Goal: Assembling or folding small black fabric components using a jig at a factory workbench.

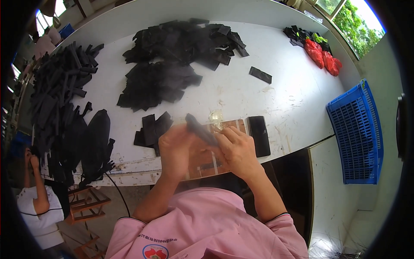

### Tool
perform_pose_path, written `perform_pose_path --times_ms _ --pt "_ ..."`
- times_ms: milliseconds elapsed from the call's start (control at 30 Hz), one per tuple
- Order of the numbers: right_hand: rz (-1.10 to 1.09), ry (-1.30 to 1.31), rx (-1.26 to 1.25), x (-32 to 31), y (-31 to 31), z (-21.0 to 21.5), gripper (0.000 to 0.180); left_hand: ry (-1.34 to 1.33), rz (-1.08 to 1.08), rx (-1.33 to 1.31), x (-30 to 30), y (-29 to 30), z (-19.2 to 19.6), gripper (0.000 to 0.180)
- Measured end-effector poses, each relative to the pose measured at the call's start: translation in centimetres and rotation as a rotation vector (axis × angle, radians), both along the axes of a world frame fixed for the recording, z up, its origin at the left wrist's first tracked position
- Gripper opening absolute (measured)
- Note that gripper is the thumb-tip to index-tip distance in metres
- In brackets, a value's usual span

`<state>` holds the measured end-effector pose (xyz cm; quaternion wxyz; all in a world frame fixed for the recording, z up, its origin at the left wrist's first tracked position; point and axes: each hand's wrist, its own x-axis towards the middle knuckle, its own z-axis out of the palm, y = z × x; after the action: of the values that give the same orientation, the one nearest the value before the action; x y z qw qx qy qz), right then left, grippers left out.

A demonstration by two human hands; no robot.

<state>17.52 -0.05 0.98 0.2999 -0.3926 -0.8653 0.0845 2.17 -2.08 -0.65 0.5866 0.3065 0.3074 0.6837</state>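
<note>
One black fabric strip (201, 128) looks mid-work, held over the brown board (202, 172) at the bench's (297, 116) near edge. Far pile (177, 43) and left-edge pile (64, 73) lie loose; can't tell which is finished. Wrists angle inward: right hand (236, 149) pinches the strip's near end; left hand (174, 146) blurred, grip unclear.
</note>
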Motion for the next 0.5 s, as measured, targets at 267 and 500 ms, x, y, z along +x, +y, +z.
perform_pose_path --times_ms 267,500 --pt "-0.053 0.087 -0.168 0.1 -0.1 -5.5 0.012 0.471 -0.382 0.007 -0.5 2.0 -3.5 0.009" --pt "-0.03 0.401 -0.315 0.2 -0.6 -8.8 0.013 1.176 -0.245 0.185 2.0 2.5 -0.9 0.016"
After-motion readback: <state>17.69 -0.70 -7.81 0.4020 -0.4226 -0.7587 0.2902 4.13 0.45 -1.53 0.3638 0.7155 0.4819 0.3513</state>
